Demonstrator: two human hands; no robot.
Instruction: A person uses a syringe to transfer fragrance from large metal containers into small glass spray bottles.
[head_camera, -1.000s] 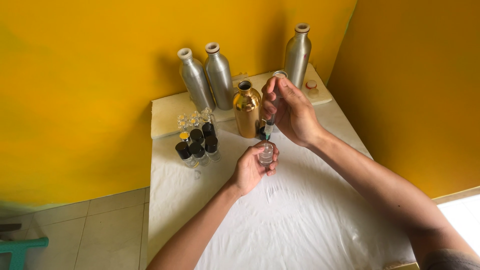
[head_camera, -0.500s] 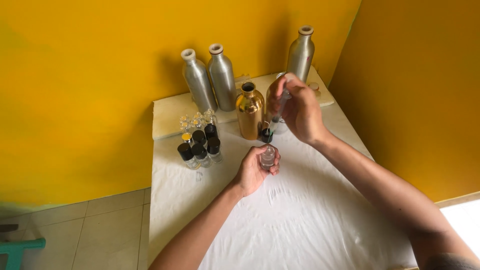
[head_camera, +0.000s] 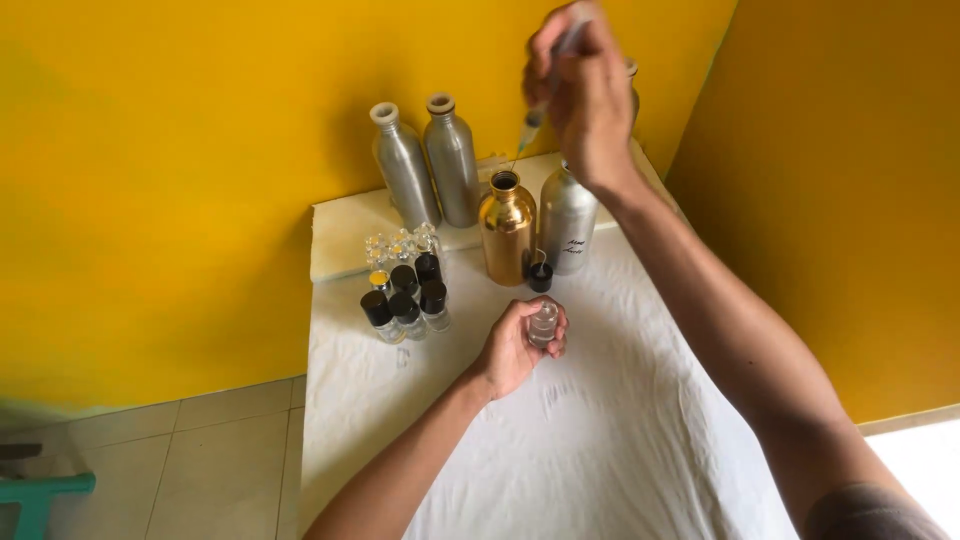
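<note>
On the white-covered desk (head_camera: 600, 470) we see two plain silver bottles (head_camera: 428, 165) standing side by side at 11 o'clock, against the yellow wall. At 12 o'clock stands a gold bottle (head_camera: 505, 228) with its mouth open, and touching its right side a third silver bottle (head_camera: 567, 228) that carries a pale handwritten mark on its body. A small black cap (head_camera: 540, 277) sits at the foot of these two. At 10 o'clock a cluster of small vials (head_camera: 405, 290) stands together, the nearer ones with black caps, one with a yellowish top, the farthest ones clear.

Our left hand (head_camera: 515, 345) rests on the desk near the centre, fingers curled and pinching a small clear glass vial (head_camera: 543, 322), held upright between thumb and fingertips.

Our right hand (head_camera: 585, 95) is raised high at 12 o'clock, well above the vial and over the gold bottle, fingers pressed together around a syringe (head_camera: 530, 128) whose thin needle points down toward the gold bottle's mouth. The syringe barrel is mostly hidden in the hand and blurred, so we cannot tell its fill. Something further stands behind the right hand, almost wholly covered. At the lower left, a teal object (head_camera: 40, 495) on the tiled floor is cut off by the frame edge
</note>
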